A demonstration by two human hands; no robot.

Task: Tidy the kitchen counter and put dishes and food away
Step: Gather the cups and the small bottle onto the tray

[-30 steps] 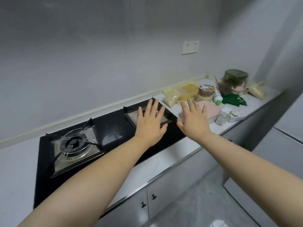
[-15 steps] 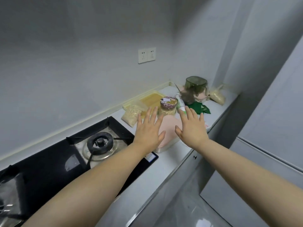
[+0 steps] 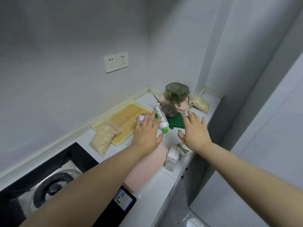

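My left hand (image 3: 147, 131) hovers flat with spread fingers above a pink box (image 3: 144, 167) and a round patterned container (image 3: 141, 118) that it partly hides. My right hand (image 3: 195, 131) is held out the same way over a green cloth (image 3: 176, 121), holding nothing. Between the hands lies a white tube with a green cap (image 3: 162, 120). A yellow tray (image 3: 124, 117) sits by the wall with a clear bag of grain (image 3: 102, 139) leaning on its near end. A small white and green carton (image 3: 174, 155) stands near the counter edge.
A green-tinted jug (image 3: 177, 92) and a dark cup (image 3: 168, 108) stand in the corner beside another grain bag (image 3: 200, 103). A black gas hob (image 3: 49, 182) fills the counter's left. Wall sockets (image 3: 115, 62) hang above. A grey fridge side (image 3: 262, 145) borders the right.
My view has swung right along the counter from the hob to the cluttered corner. Both hands travelled with it, staying flat and spread, holding nothing.
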